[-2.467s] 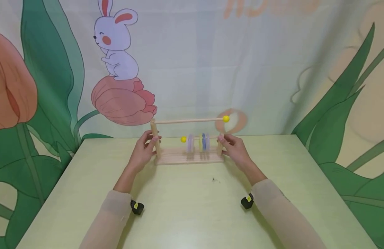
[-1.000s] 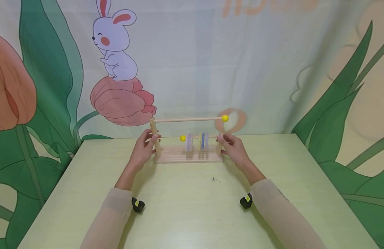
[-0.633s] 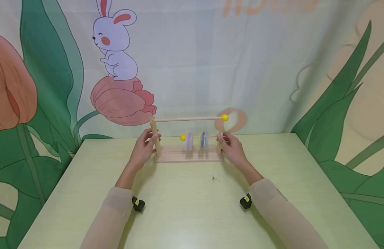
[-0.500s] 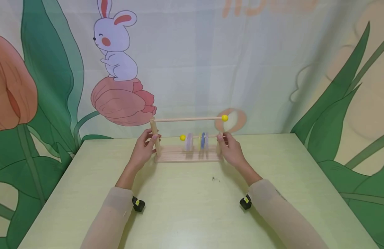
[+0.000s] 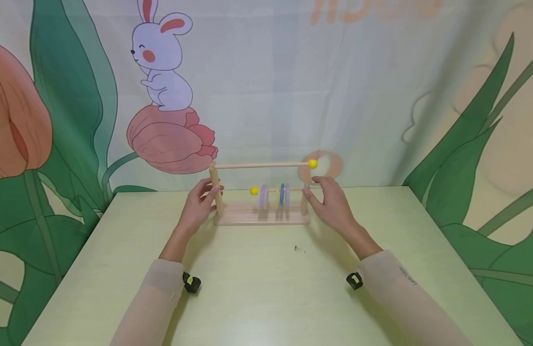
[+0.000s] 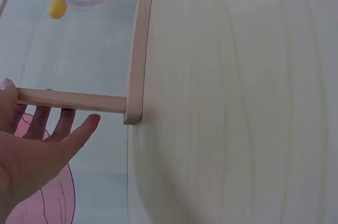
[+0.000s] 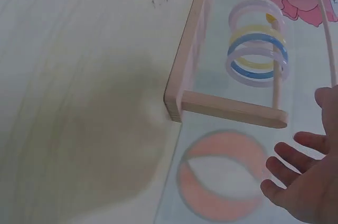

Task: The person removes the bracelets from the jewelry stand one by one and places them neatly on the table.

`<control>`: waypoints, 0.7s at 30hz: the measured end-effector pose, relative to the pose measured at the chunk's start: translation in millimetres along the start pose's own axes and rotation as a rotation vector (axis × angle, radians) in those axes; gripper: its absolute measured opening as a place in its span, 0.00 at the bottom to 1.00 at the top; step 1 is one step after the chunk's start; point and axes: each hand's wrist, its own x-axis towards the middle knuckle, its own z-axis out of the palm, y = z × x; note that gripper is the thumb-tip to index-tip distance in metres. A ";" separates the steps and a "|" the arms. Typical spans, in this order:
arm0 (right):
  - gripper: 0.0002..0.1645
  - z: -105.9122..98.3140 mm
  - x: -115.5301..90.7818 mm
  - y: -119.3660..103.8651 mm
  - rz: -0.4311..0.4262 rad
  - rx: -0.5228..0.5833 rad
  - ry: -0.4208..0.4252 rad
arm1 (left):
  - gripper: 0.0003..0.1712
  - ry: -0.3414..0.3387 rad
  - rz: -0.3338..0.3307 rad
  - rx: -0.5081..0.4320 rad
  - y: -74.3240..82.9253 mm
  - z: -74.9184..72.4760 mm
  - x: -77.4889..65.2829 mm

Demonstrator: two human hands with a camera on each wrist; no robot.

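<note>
A wooden rack (image 5: 262, 219) stands on the table, with a post at each end. My left hand (image 5: 196, 206) holds its taller left post (image 6: 74, 100), thumb in front and fingers behind. A thin upper rod (image 5: 262, 166) runs from that post to a yellow ball (image 5: 313, 164). The lower rod comes from the right post (image 7: 232, 110) and ends in another yellow ball (image 5: 254, 191). Purple, yellow and blue rings (image 7: 259, 42) hang on it. Beside the right post, my right hand (image 5: 333, 204) has its fingers spread and apart from the wood in the right wrist view.
The pale table (image 5: 257, 298) reaches back to a printed curtain (image 5: 249, 96) with a rabbit and tulips. Small dark marks (image 5: 297, 249) show on the tabletop in front of the rack. Each wrist wears a small black camera (image 5: 191, 283).
My right hand has let go of the right post and moved slightly right, its fingers opening. The left hand keeps its hold, and the rack stays nearly in place.
</note>
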 end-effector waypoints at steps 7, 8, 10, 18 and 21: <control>0.36 -2.0 3.2 -16.3 -0.139 -0.094 -0.064 | 0.31 0.090 0.097 0.061 10.3 -5.2 2.0; 0.36 -1.1 4.1 -18.8 -0.153 -0.102 -0.080 | 0.32 0.094 0.115 0.052 14.5 -5.7 2.8; 0.38 1.4 7.0 -24.2 -0.181 -0.122 -0.109 | 0.32 0.104 0.149 0.038 23.6 -6.6 4.7; 0.46 19.1 26.2 -46.5 -0.260 -0.221 -0.215 | 0.26 0.160 0.201 0.101 45.8 -6.7 12.4; 0.48 28.9 32.1 -48.8 -0.284 -0.270 -0.242 | 0.24 0.164 0.203 0.099 51.1 -5.8 11.0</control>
